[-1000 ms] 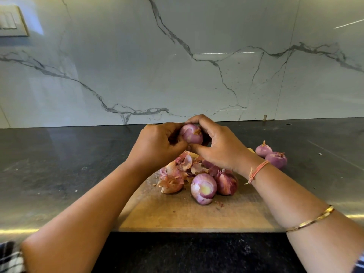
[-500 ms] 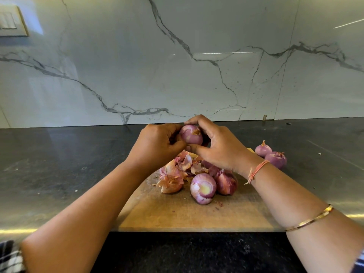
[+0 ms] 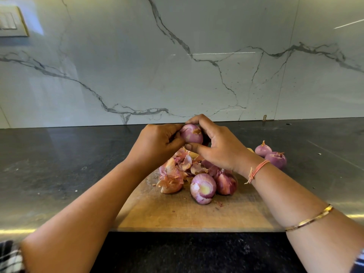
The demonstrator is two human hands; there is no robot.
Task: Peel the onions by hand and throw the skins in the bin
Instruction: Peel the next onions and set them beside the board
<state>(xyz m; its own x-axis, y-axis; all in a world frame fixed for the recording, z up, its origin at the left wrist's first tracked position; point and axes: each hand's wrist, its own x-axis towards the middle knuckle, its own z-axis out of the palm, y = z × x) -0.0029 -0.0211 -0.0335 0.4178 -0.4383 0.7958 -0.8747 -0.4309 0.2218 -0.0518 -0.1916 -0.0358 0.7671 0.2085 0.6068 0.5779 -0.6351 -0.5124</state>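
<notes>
Both hands hold one purple onion up above the wooden cutting board. My left hand grips its left side with curled fingers. My right hand wraps over its top and right side, thumb underneath. A bit of dry skin clings near the onion's top. Below on the board lie a peeled onion with a pale cut end, an unpeeled onion beside it, and a heap of loose skins. No bin is in view.
Two more purple onions sit on the dark counter right of the board. A marble wall rises behind the counter, with a switch plate at top left. The counter's front edge runs just below the board.
The held onion has turned slightly between my fingers and my right thumb has shifted a little under it. Everything on the board stays where it was.
</notes>
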